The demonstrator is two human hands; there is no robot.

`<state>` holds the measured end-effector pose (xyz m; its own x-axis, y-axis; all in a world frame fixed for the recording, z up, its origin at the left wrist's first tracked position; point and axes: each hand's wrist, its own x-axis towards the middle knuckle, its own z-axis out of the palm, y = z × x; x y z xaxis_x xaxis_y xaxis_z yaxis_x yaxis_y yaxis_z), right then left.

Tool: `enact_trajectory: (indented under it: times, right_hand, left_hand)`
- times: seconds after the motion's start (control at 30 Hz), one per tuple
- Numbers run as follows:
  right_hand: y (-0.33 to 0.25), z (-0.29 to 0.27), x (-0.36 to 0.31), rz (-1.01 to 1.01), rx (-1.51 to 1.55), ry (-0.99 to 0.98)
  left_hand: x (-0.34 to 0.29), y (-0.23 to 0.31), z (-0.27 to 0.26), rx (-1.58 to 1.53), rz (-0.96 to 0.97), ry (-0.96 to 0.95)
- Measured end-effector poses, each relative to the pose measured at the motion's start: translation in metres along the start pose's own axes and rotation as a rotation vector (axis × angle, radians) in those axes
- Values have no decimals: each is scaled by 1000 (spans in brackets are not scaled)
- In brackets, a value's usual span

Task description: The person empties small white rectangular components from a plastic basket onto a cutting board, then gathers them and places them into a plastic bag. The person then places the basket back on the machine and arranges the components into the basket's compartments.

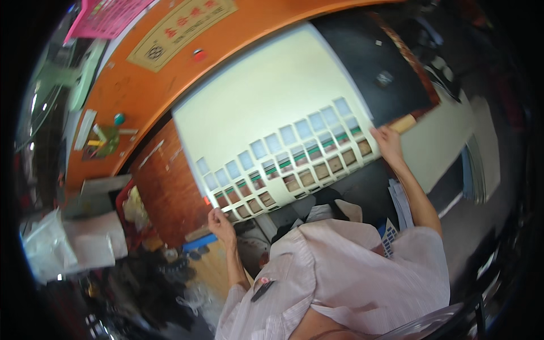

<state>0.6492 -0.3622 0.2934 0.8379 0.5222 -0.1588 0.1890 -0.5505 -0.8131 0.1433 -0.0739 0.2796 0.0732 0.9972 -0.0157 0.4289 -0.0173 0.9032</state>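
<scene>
A large cream sheet [255, 85] lies tilted across the work surface, its far end reaching the orange machine. Rows of rectangular cut-out windows run along its near part; through them show pale blue, green and brown patches. The near edge bends down toward me. At its near left corner my left hand [222, 225] is closed, with thumb and fingers pinching the edge. My right hand [387, 143] grips the near right corner, fingers closed on it. A small orange-red mark [207, 200] shows beside the left corner.
The orange machine [136, 90] carries a red button [198, 55] and a green button [119, 119]. A black surface [362, 62] lies right of the sheet, a reddish-brown board [170, 192] left. A pink basket [107, 20] and white plastic bags [73, 243] stand farther left.
</scene>
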Motion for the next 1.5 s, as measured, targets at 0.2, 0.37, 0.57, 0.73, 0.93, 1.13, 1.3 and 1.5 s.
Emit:
enact_trajectory:
  times: [0.2,0.37,0.57,0.73,0.93,1.13,1.3,1.5]
  right_hand:
    - [-16,3,16,-73,178,-106]
    - [-27,2,36,57,103,-217]
    - [-24,1,48,166,397,-270]
    - [-23,1,55,188,220,-265]
    - [-44,-18,66,37,-99,55]
    - [-47,-38,132,-290,-653,299]
    - [-37,-31,158,-135,-557,259]
    - [-74,-28,152,-249,-508,213]
  left_hand:
    - [12,2,10,61,27,71]
    - [14,11,16,57,-111,43]
    - [-3,53,42,388,149,287]
    - [-42,75,74,497,331,-66]
    - [-47,56,89,608,437,-80]
    - [-40,33,91,573,506,-84]
    - [-39,22,96,527,411,-101]
    - [-40,13,104,469,422,1]
